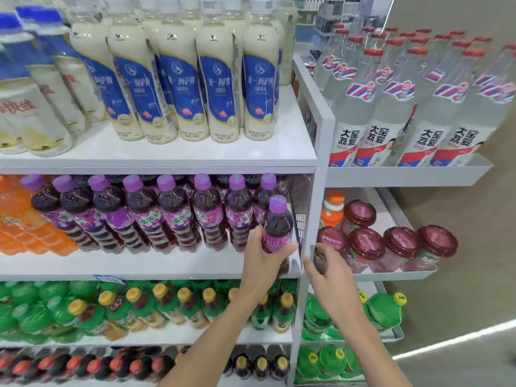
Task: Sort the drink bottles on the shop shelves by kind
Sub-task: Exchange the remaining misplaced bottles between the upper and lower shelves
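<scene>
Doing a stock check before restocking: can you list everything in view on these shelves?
Cream bottles: many, blue labels, top shelf.
Clear bottles: many, red caps, top right tray.
Purple bottles: eight in the front row, second shelf.
Orange bottles: several, second shelf, far left.
Red-lidded cups: five, second right tray.
Green bottles: many, yellow caps, third shelf.
Dark bottles: many, red or yellow caps, bottom shelf.
Left hand: holds a ninth purple bottle.
Right hand: grips the leftmost cup.
</scene>
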